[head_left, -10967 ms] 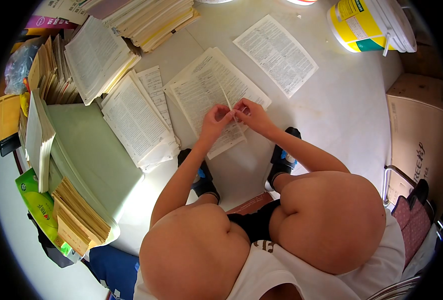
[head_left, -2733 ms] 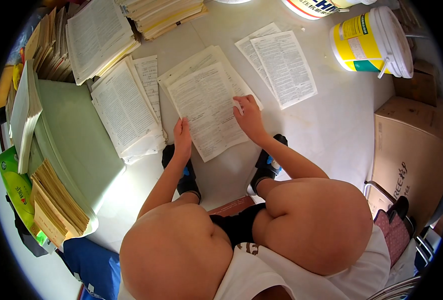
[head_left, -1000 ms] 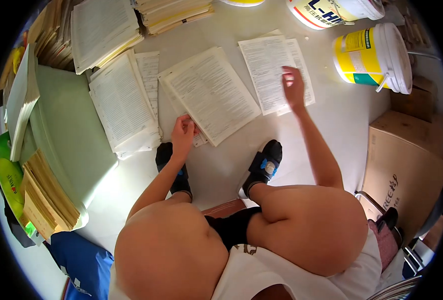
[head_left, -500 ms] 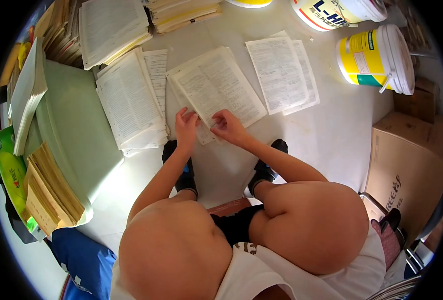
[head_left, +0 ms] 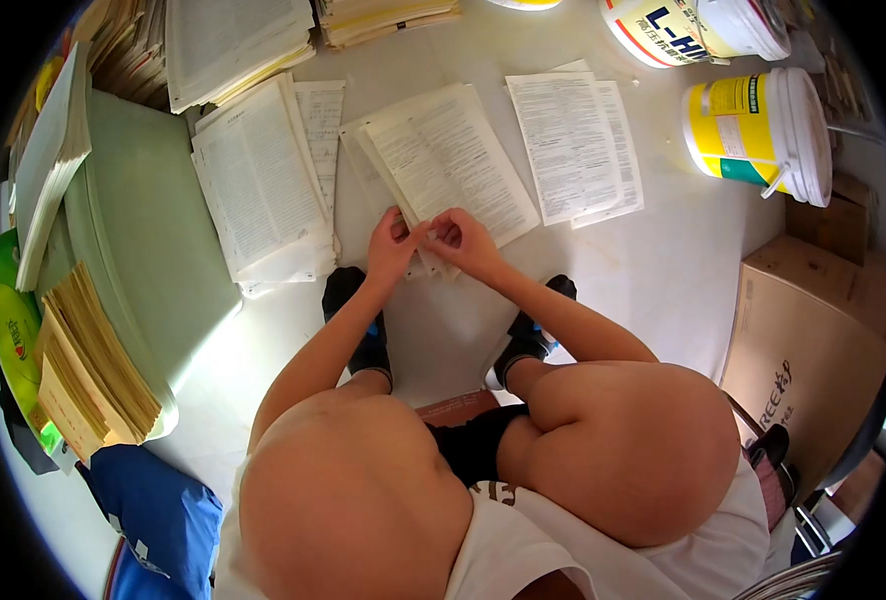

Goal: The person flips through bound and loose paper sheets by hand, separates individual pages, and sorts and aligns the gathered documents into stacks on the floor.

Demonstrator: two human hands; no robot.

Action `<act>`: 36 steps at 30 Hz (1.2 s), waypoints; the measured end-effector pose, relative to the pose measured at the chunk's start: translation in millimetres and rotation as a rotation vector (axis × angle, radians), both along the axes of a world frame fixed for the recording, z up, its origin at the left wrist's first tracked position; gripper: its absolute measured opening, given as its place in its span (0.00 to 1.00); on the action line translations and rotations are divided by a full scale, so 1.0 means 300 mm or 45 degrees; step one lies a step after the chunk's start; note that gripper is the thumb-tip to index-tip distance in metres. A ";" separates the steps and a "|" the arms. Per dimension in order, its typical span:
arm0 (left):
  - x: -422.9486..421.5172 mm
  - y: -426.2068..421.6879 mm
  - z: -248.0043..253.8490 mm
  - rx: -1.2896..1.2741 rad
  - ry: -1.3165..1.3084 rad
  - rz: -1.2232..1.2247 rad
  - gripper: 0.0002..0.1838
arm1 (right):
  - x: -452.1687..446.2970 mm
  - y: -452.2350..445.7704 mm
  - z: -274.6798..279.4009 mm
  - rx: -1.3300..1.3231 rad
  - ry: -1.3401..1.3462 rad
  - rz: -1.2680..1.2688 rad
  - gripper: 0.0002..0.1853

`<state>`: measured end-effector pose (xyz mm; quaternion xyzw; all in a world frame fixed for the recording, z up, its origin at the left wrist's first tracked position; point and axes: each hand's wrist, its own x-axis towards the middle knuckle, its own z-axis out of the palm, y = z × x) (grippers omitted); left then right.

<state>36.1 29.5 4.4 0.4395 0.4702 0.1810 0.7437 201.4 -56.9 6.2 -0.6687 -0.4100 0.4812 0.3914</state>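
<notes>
My left hand (head_left: 393,248) and my right hand (head_left: 463,245) meet over the near end of a printed paper stack (head_left: 450,150). The fingers of both are closed, with thumbs and fingertips drawn together. A tiny pale bit shows between the fingertips; whether it is a paper corner or something loose, I cannot make out. Under that stack, more sheets stick out at the left and at the near edge. To the left lies another printed paper stack (head_left: 263,180), fanned a little. On the right rest a few overlapping printed sheets (head_left: 568,145).
Thick paper piles (head_left: 238,45) stand at the back left. A pale green bin (head_left: 143,220) is on the left, near a yellowed paper bundle (head_left: 98,350). A yellow and white bucket (head_left: 748,135) and a cardboard box (head_left: 803,340) stand right. My shoes (head_left: 356,310) flank the papers' near side.
My hands have come together; the left moved right and the right closed its fingertips near the left thumb. The view has shifted slightly. The papers lie much as before.
</notes>
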 end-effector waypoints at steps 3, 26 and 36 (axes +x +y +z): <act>0.003 0.000 0.003 0.025 0.027 -0.025 0.25 | 0.006 -0.004 -0.005 -0.023 -0.007 0.001 0.16; 0.005 -0.007 -0.036 0.015 0.050 0.007 0.21 | -0.027 0.019 0.102 0.155 -0.768 0.100 0.10; 0.007 -0.014 -0.053 -0.007 -0.017 0.046 0.21 | 0.100 0.095 0.271 -0.403 -0.244 -0.116 0.17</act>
